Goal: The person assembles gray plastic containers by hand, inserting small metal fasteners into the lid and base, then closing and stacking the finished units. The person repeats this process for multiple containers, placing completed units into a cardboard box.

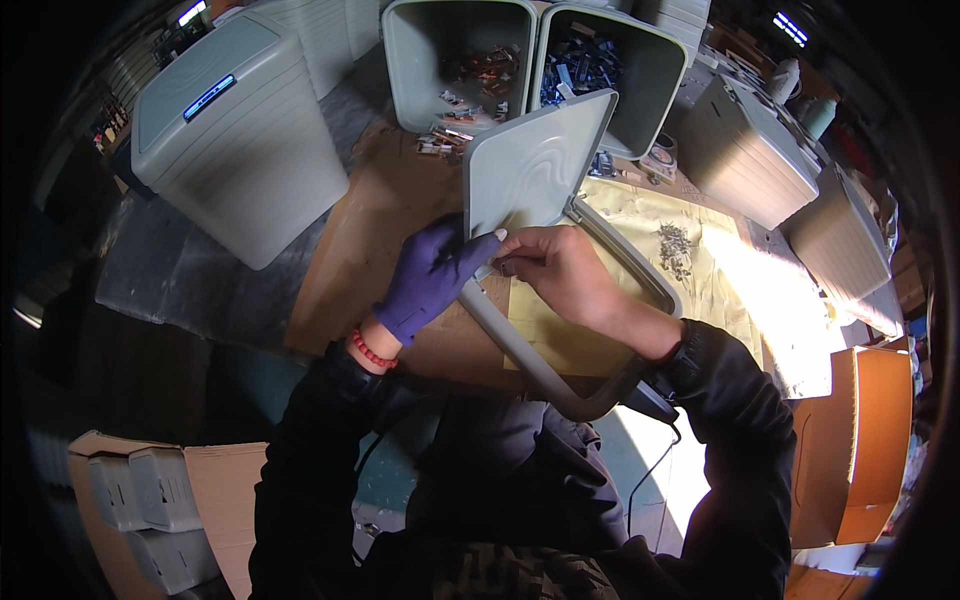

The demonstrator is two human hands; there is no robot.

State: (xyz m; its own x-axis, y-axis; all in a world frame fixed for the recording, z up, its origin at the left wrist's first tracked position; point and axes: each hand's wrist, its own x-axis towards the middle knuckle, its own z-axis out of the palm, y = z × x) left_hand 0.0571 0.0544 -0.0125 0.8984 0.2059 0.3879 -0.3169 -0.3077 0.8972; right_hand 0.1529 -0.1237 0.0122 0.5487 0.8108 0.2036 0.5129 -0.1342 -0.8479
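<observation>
A grey-green flap lid stands raised on a rectangular plastic frame in front of me. My left hand, in a purple glove, is closed around the lid's lower left corner, where lid and frame meet. Its thumb points toward my other hand. At that same corner my bare right hand makes a pinch with thumb and forefinger. Whatever is between those fingertips is too small or too hidden to name. The frame's near end reaches past the table edge, close to my lap.
Two open bins lie beyond the lid, a left one with coppery parts and a right one with dark blue parts. Small metal pieces lie on yellow paper. A lidded bin stands left; cardboard boxes flank me.
</observation>
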